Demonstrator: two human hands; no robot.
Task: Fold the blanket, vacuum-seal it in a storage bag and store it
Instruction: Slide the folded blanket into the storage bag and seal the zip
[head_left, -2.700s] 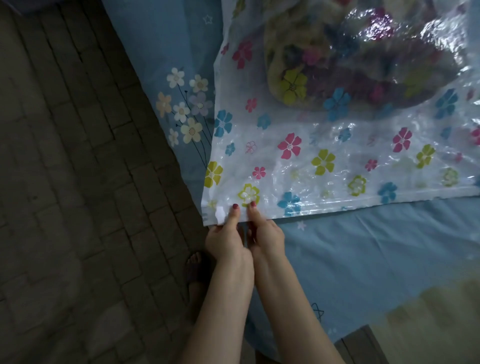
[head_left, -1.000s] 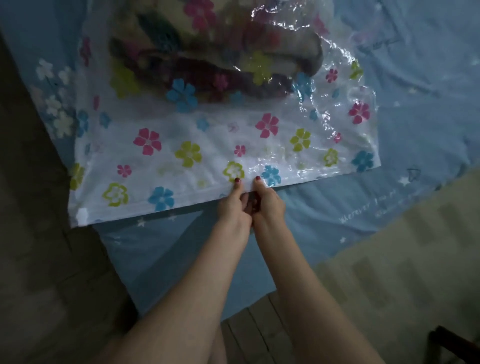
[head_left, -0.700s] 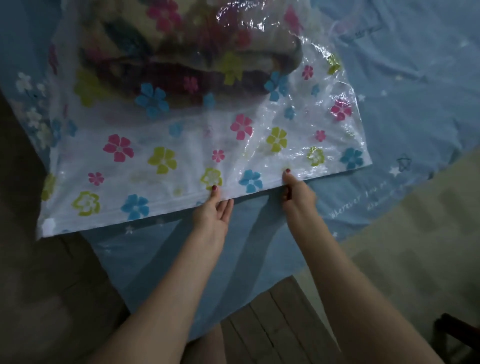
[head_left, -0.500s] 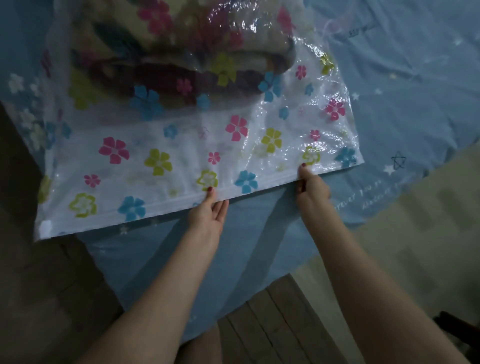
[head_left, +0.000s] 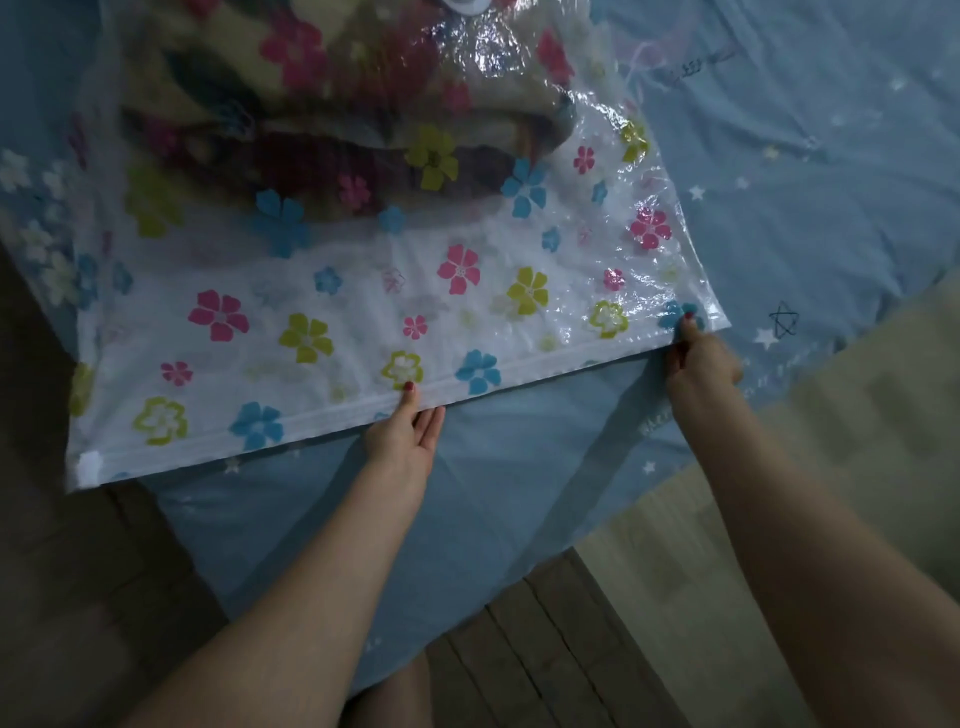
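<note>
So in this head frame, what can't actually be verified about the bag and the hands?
- Storage bag: far end and valve cut off by the top edge.
- Zip strip: too fine and dim to tell whether it is closed.
- Blanket: fold blurred behind glare and printed plastic.
- Left hand and right hand: fingertips hidden under the bag.

Setting: a home bedroom, dimly lit. Evidence: a bed dressed in a light blue cotton sheet printed with small white stars; dark brown wood-plank floor beside it; a pale beige patterned floor mat along the bed's right edge.
</note>
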